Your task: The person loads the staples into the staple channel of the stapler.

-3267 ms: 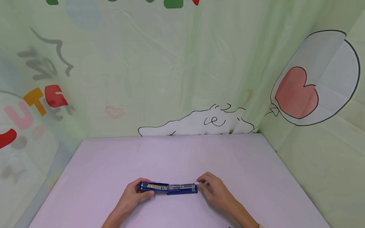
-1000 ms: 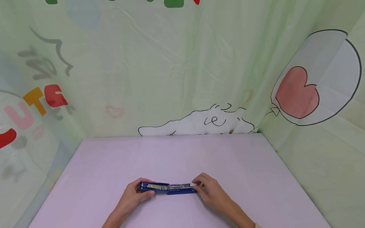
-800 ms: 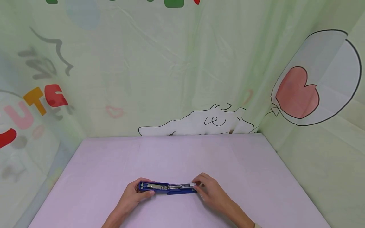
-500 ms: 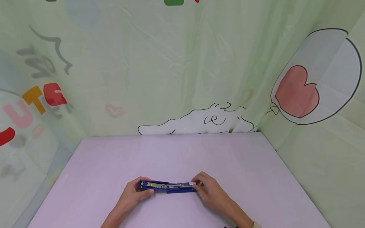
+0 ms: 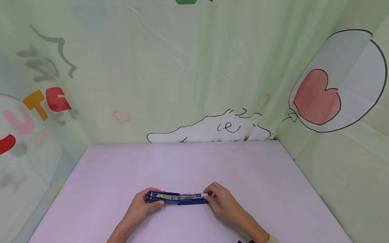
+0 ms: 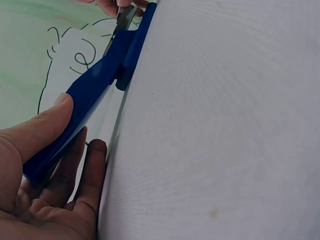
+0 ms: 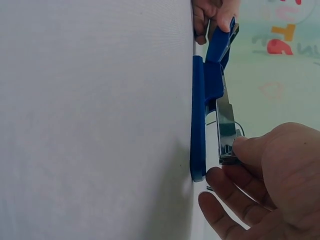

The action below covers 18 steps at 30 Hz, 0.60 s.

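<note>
A blue stapler (image 5: pixel 192 202) lies opened out near the front of the table, its top cover swung back to the left. My left hand (image 5: pixel 141 204) grips that cover, thumb on the near side and fingers behind it. At the other end, my right hand (image 5: pixel 225 201) pinches a small, pale staple strip (image 5: pixel 204 194) between thumb and fingers, right over the end of the metal magazine (image 7: pixel 226 125). In the right wrist view, the thumb covers most of the strip. The magazine stands raised above the blue base (image 7: pixel 198 120).
The table (image 5: pixel 182 165) has a pale lilac cover. Light green curtains (image 5: pixel 167 74) with printed letters, a balloon and a cartoon figure hang behind it and at both sides.
My right hand has shifted left, bringing the staple strip from beyond the stapler's right end to over the magazine. My left hand keeps its grip. Over the last second the hands have barely moved.
</note>
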Available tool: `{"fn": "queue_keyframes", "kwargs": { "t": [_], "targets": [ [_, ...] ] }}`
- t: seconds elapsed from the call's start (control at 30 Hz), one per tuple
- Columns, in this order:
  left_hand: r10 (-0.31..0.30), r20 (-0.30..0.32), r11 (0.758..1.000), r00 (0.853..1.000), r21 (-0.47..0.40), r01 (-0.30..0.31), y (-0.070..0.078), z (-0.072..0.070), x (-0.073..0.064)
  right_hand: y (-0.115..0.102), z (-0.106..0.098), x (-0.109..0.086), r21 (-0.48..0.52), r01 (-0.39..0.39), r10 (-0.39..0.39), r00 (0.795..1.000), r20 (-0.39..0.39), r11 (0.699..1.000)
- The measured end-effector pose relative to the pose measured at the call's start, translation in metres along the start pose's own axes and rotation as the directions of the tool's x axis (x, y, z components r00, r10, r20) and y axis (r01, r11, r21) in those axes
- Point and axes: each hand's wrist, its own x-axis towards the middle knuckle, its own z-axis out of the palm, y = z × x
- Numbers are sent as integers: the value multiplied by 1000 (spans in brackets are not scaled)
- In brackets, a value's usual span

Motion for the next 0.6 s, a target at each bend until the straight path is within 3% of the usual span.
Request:
{"fn": "queue_keyframes", "kwargs": {
  "t": [0.6],
  "targets": [
    [11, 14, 1000, 1000, -12, -11, 1, -1, 0, -2, 3, 0, 13, -26, 26, 1000, 0, 1000]
  ]
}}
